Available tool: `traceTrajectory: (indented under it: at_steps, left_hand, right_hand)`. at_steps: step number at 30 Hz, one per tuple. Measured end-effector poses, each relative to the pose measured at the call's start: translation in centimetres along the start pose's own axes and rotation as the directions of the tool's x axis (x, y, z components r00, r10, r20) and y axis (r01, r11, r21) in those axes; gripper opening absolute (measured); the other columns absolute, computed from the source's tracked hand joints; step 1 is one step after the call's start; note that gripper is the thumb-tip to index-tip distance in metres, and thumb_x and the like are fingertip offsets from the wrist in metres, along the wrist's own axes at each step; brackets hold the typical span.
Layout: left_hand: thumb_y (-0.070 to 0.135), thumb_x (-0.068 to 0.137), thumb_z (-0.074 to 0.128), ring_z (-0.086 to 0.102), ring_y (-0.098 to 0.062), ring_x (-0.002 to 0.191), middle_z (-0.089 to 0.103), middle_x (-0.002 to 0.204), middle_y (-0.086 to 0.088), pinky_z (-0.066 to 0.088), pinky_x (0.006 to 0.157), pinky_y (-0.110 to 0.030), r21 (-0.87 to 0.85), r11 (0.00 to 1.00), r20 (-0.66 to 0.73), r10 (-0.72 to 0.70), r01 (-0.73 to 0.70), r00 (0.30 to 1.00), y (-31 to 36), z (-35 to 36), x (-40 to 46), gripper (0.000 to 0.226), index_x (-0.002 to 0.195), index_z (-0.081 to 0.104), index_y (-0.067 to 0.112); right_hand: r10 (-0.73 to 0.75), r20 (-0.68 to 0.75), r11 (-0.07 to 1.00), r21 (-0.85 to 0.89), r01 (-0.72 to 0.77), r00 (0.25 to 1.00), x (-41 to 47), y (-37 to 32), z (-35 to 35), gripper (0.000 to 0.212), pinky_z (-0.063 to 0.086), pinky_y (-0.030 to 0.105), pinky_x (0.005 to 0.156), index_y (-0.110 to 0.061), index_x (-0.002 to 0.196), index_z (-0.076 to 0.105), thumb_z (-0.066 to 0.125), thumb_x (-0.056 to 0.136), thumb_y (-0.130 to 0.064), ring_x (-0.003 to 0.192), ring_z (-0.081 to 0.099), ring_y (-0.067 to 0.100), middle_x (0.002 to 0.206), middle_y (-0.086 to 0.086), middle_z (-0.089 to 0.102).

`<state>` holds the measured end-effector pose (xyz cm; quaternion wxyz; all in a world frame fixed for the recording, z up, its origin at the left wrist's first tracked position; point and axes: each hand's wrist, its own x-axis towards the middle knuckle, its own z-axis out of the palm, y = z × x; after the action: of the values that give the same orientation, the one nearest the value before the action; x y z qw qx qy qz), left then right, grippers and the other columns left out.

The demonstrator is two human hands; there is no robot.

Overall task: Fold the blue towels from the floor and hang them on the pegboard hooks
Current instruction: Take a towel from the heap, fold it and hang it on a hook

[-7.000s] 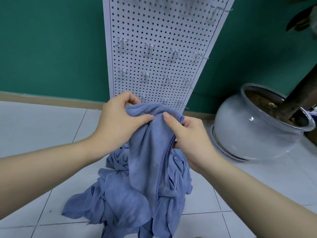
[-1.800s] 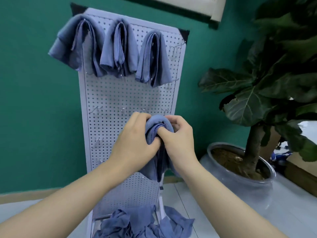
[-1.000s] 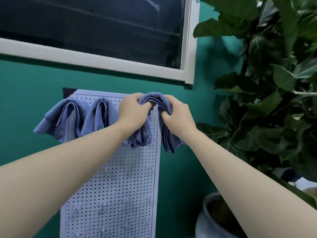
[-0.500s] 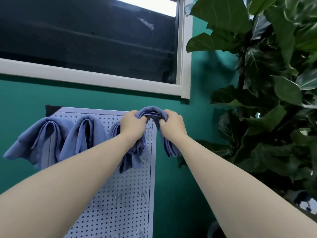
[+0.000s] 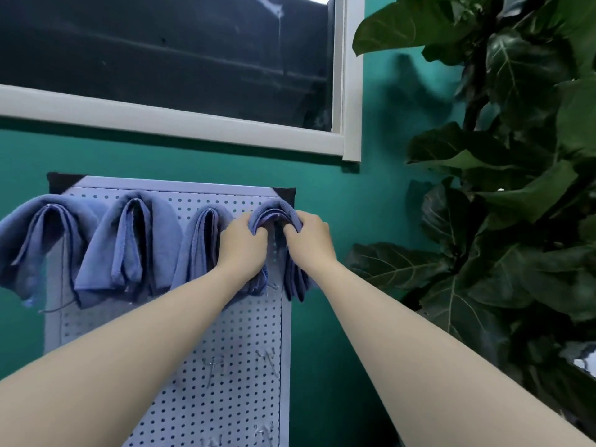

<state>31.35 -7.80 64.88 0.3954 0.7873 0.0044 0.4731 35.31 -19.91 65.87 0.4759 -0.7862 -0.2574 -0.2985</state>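
Note:
A white pegboard [image 5: 232, 333] stands against the green wall. Three folded blue towels hang along its top row: one at the far left [image 5: 35, 240], a second [image 5: 129, 246] beside it, a third [image 5: 200, 250] right of that. A fourth folded blue towel [image 5: 277, 211] is draped in an arch at the board's top right corner. My left hand [image 5: 242, 243] grips its left side and my right hand [image 5: 308, 235] grips its right side. The hook under it is hidden by the cloth.
Bare metal hooks [image 5: 222, 362] stick out lower on the pegboard. A large leafy plant [image 5: 503, 195] crowds the right side, close to my right arm. A white-framed window [image 5: 180, 124] sits above the board. The floor pile is out of view.
Both hands have brought the folded towel down from above the board's top edge to the top right corner. My view has shifted, so all three hung towels show.

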Motion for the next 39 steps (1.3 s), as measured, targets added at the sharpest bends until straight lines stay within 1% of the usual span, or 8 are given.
traceTrajectory:
  at_steps: [6, 14, 19, 22, 24, 27, 35, 39]
  left_hand:
    - [0.003, 0.095, 0.045, 0.047, -0.016, 0.063, 0.052, 0.071, 0.002, 0.032, 0.052, -0.026, 0.048, 0.999, 0.106, -0.03, 0.025, 0.994, -1.7, 0.4, -4.0, 0.023, 0.078, 0.043, 0.018]
    - [0.014, 0.102, 0.041, 0.057, -0.019, 0.079, 0.06, 0.097, -0.005, 0.04, 0.06, -0.03, 0.132, 0.989, 0.283, -0.102, 0.066, 0.954, -2.9, -2.0, -8.0, 0.017, 0.116, 0.051, 0.013]
    - [0.023, 0.108, 0.04, 0.06, -0.023, 0.096, 0.048, 0.149, -0.012, 0.052, 0.063, -0.032, 0.31, 0.948, 0.484, -0.228, 0.079, 0.845, -2.7, -4.9, -11.8, 0.055, 0.159, 0.024, 0.01]
    - [0.028, 0.106, 0.048, 0.056, -0.019, 0.096, 0.053, 0.14, -0.008, 0.059, 0.082, -0.042, 0.334, 0.942, 0.553, -0.232, 0.042, 0.8, -3.8, -7.1, -15.7, 0.07, 0.163, 0.01, 0.016]
    - [0.033, 0.104, 0.053, 0.058, -0.018, 0.097, 0.044, 0.156, -0.007, 0.055, 0.09, -0.04, 0.366, 0.93, 0.584, -0.256, 0.032, 0.77, -5.4, -8.6, -18.5, 0.076, 0.164, 0.008, 0.021]
    - [0.032, 0.104, 0.056, 0.058, -0.018, 0.103, 0.042, 0.157, -0.005, 0.053, 0.088, -0.037, 0.366, 0.924, 0.595, -0.326, 0.114, 0.735, -9.2, -10.5, -23.8, 0.071, 0.162, 0.018, 0.021]
    - [0.019, 0.101, 0.058, 0.057, -0.024, 0.105, 0.056, 0.136, -0.011, 0.042, 0.085, -0.03, 0.489, 0.797, 0.523, -0.594, 0.356, 0.611, -25.0, -12.6, -40.0, 0.053, 0.149, 0.039, 0.008]
    - [0.012, 0.099, 0.057, 0.06, -0.029, 0.11, 0.06, 0.134, -0.016, 0.048, 0.088, -0.033, 0.515, 0.733, 0.537, -0.679, 0.444, 0.5, -31.1, -11.6, -48.8, 0.047, 0.144, 0.047, 0.003]
  right_hand:
    - [0.015, -0.029, 0.999, 0.03, -0.014, 0.999, -2.9, 2.1, 1.7, 0.02, 0.04, 0.036, 0.058, -0.02, 0.077, 0.053, 0.049, 0.096, -0.018, 0.065, 0.045, 0.025, 0.07, 0.002, 0.059]
    - [0.13, -0.014, 0.986, 0.107, -0.128, 0.991, -9.0, 4.2, 0.9, 0.025, 0.039, 0.029, 0.058, -0.029, 0.085, 0.07, 0.054, 0.103, -0.022, 0.059, 0.047, 0.008, 0.067, -0.011, 0.062]
    - [0.252, -0.054, 0.949, 0.208, -0.235, 0.966, -15.1, 5.4, 0.5, 0.028, 0.049, 0.024, 0.098, -0.015, 0.128, 0.073, 0.059, 0.104, -0.021, 0.105, 0.064, 0.006, 0.121, -0.004, 0.074]
    - [0.333, -0.037, 0.909, 0.28, -0.31, 0.942, -19.5, 6.2, 1.5, 0.027, 0.055, 0.039, 0.103, -0.017, 0.127, 0.072, 0.061, 0.102, -0.022, 0.108, 0.069, 0.012, 0.118, -0.002, 0.075]
    - [0.387, -0.036, 0.875, 0.329, -0.355, 0.922, -22.8, 6.7, 2.5, 0.027, 0.057, 0.047, 0.099, -0.022, 0.127, 0.07, 0.062, 0.101, -0.025, 0.106, 0.072, 0.016, 0.113, -0.002, 0.076]
    - [0.482, 0.004, 0.812, 0.374, -0.448, 0.876, -28.6, 7.9, 4.5, 0.019, 0.06, 0.047, 0.094, -0.031, 0.118, 0.067, 0.064, 0.1, -0.026, 0.098, 0.074, 0.012, 0.104, -0.007, 0.076]
    - [0.595, 0.313, 0.754, 0.104, -0.649, 0.741, -45.8, 14.6, 12.5, 0.028, 0.057, 0.048, 0.098, -0.016, 0.126, 0.07, 0.064, 0.102, -0.029, 0.11, 0.069, 0.016, 0.119, -0.001, 0.073]
    - [0.649, 0.474, 0.718, -0.124, -0.685, 0.595, -54.3, 19.5, 15.1, 0.028, 0.055, 0.038, 0.099, -0.007, 0.123, 0.072, 0.066, 0.101, -0.023, 0.112, 0.069, 0.022, 0.12, 0.009, 0.074]
